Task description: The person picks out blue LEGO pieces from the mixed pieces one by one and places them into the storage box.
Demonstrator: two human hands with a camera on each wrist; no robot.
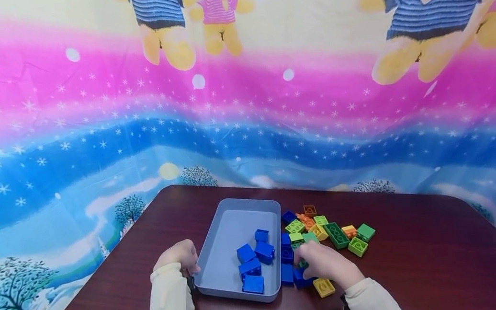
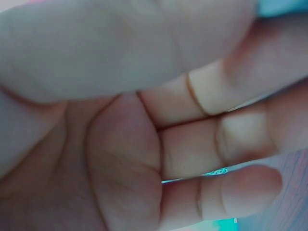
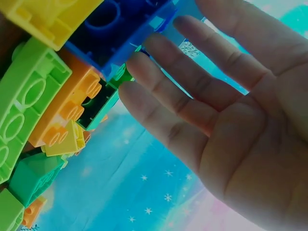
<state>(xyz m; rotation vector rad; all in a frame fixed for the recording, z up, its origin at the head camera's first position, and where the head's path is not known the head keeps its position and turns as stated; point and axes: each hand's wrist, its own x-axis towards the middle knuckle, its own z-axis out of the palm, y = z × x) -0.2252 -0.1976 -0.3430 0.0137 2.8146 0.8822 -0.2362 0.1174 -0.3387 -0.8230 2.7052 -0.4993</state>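
My left hand (image 1: pixel 178 257) is at the left side of a grey-blue tray (image 1: pixel 210 234), pinching its rim between thumb and fingers. In the left wrist view that hand's thumb (image 2: pixel 120 48) crosses above the bent fingers, with a bit of blue-grey at the top right corner. Several blue bricks (image 1: pixel 253 284) lie inside the tray. Right of the tray my right hand (image 1: pixel 326 264) reaches into a pile of mixed building bricks. Its fingers (image 3: pixel 192 86) are nearly straight, their tips right at a blue brick (image 3: pixel 108 36) in the right wrist view.
Beside the tray more blue bricks (image 1: pixel 287 273) line its right wall. Green, orange and yellow bricks spread farther right, among them a dark green one (image 1: pixel 336 235) and a yellow one (image 1: pixel 324 288) near the right wrist. A printed curtain (image 1: pixel 244 102) hangs behind the brown table (image 1: pixel 432 257).
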